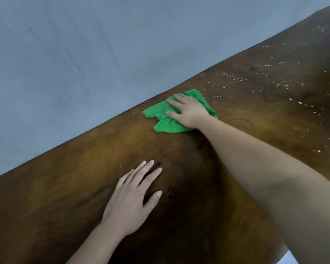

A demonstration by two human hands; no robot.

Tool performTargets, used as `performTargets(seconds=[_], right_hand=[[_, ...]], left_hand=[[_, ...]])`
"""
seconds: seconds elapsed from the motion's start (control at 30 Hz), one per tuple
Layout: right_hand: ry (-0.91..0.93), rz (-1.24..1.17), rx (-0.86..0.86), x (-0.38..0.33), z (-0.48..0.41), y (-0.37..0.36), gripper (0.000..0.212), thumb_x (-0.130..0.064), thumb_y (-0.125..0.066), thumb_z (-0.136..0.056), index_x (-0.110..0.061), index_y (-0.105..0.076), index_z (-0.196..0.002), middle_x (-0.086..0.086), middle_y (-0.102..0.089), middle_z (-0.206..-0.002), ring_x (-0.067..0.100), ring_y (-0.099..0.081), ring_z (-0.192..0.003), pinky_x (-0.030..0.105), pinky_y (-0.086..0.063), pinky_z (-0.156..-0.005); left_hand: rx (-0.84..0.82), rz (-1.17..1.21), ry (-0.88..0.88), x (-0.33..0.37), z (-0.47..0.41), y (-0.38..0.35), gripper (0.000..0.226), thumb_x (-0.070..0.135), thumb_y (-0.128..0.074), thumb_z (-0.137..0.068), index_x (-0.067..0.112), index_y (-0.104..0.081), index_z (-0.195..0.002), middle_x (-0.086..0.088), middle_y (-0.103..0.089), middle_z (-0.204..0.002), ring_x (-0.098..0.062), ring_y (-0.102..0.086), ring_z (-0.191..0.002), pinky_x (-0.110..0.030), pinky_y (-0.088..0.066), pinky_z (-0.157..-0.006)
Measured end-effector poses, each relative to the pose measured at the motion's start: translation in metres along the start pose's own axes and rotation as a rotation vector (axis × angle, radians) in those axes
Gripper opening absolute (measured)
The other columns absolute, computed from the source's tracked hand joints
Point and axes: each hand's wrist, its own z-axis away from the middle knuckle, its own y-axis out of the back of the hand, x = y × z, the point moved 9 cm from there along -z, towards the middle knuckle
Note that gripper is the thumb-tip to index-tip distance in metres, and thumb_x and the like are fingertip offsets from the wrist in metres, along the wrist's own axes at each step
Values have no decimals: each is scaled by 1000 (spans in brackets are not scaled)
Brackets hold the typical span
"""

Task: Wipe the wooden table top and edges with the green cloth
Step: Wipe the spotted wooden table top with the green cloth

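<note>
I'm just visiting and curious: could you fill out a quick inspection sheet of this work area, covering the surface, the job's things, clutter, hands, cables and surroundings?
Surface: dark wooden table top, grain and knots showing; pale specks scattered over its right part, few near the left.
Job's things: green cloth, crumpled, lying near the far edge of the table.
Clutter: nothing seen apart from the specks.
Hands: right hand pressed flat on the cloth, fingers spread; left hand flat on bare wood, holding nothing.
Cables: nothing seen.
Surroundings: grey wall with faint marks behind the table.
</note>
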Motion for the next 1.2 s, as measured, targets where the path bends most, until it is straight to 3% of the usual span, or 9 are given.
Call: performTargets(seconds=[0.17,0.33,0.5,0.67,0.8,0.93,1.03,1.2], right_hand=[[-457,-46,107,132,18,14,83,-78,-18,-104,-35,-18,-175,3,-8,-185,28,-4,-171,51,-4,-137],[-661,-74,94,118,12,4,81,-64,-13,-109,-21,-5,-177,10,3,-184,39,5,-170,60,3,-135],[-478,-40,39,20,-27,-9,83,-66,-11,-108,-19,-4,-176,13,3,-184,43,6,-169,64,4,-134],[-264,14,-13,-89,-39,-27,86,-68,-7,-107,-17,-1,-176,17,5,-183,45,8,-168,67,5,-132],[91,80,-76,-168,-14,-45,85,-74,-5,-106,-27,-3,-176,8,5,-184,41,10,-169,66,5,-133],[382,88,-96,-176,33,-50,79,-77,-8,-106,-40,-6,-175,-7,2,-184,23,7,-170,54,4,-136],[338,38,-79,-138,52,-46,77,-79,-11,-106,-42,-7,-175,-9,1,-184,16,5,-170,46,3,-137],[33,2,-13,-24,109,-23,77,-82,-12,-105,-47,-5,-174,-11,1,-184,14,6,-170,42,4,-137]], left_hand=[[1,-17,12,1,0,-2,66,75,-12,-110,54,-11,-173,28,4,-182,5,12,-166,-39,-8,-139],[0,-3,24,0,0,-1,66,76,-18,-110,54,-14,-172,27,1,-182,4,9,-166,-38,-4,-138],[-31,-15,38,1,-1,1,67,74,-28,-110,55,-12,-171,26,4,-182,3,13,-166,-31,9,-132],[-21,3,21,2,1,3,65,70,-33,-110,52,-19,-171,23,-4,-183,1,6,-167,-33,1,-134],[13,15,14,3,1,4,62,68,-32,-112,49,-25,-170,21,-11,-183,2,4,-168,-35,-5,-136],[20,36,0,6,4,4,63,69,-28,-112,48,-26,-172,21,-13,-183,2,-1,-168,-39,-11,-138],[-6,5,34,-2,2,0,67,75,-19,-109,52,-16,-172,23,-7,-183,0,-2,-168,-38,-6,-138],[17,5,0,-1,3,1,68,76,-17,-109,50,-19,-173,22,-10,-183,0,-2,-168,-33,-3,-134]])
